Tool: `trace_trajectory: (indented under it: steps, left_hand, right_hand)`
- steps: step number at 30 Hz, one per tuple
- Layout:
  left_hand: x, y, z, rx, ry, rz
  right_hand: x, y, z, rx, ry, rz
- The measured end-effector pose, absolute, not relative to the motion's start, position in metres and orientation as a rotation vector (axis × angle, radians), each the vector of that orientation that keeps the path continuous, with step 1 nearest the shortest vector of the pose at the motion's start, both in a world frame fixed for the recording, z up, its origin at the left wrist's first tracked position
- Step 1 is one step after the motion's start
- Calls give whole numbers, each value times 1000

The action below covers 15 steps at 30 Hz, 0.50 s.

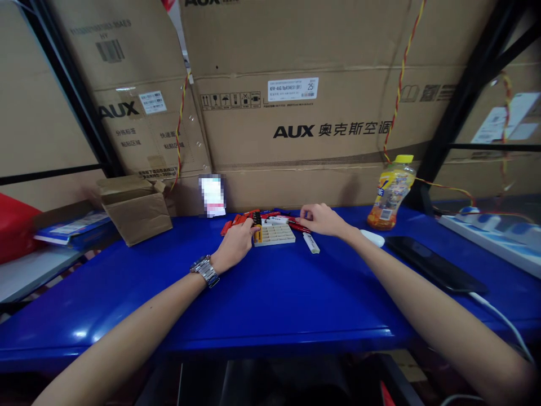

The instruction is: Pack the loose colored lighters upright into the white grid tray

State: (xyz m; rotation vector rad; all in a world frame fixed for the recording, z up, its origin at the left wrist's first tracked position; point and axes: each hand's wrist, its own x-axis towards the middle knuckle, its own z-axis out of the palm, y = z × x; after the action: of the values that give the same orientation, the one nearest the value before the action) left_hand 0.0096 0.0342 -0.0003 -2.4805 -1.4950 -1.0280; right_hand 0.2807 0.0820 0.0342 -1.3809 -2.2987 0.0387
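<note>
A beige compartment tray lies on the blue table, with a row of small black-and-yellow pieces along its left end. My left hand, with a metal watch on the wrist, grips that left end, thumb against the yellow pieces. Behind the tray is a loose pile of slim red items, too small to name. My right hand is at the pile's right side, its fingers curled together; what they hold is hidden. A small white block with dark print rests right of the tray.
An open cardboard box stands at left, by a blue-and-white packet. At right are a yellow-capped bottle, a white rounded object, a black phone on a cable, and a power strip. Large cartons back the table.
</note>
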Motion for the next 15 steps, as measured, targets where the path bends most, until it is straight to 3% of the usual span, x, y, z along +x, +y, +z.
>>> trace_trajectory:
  steps: [2,8,15]
  left_hand:
    - [9,34,0,-2453,-1516,-954]
    - [12,27,3,-2390,-1568,-1006]
    - [18,17,5,-2478,-1368,-1138]
  right_hand:
    - [283,78,40,-1545,-2401,107]
    - [285,68,47,-1732,-2619,747]
    - [272,71,37,-1240,-2425,391]
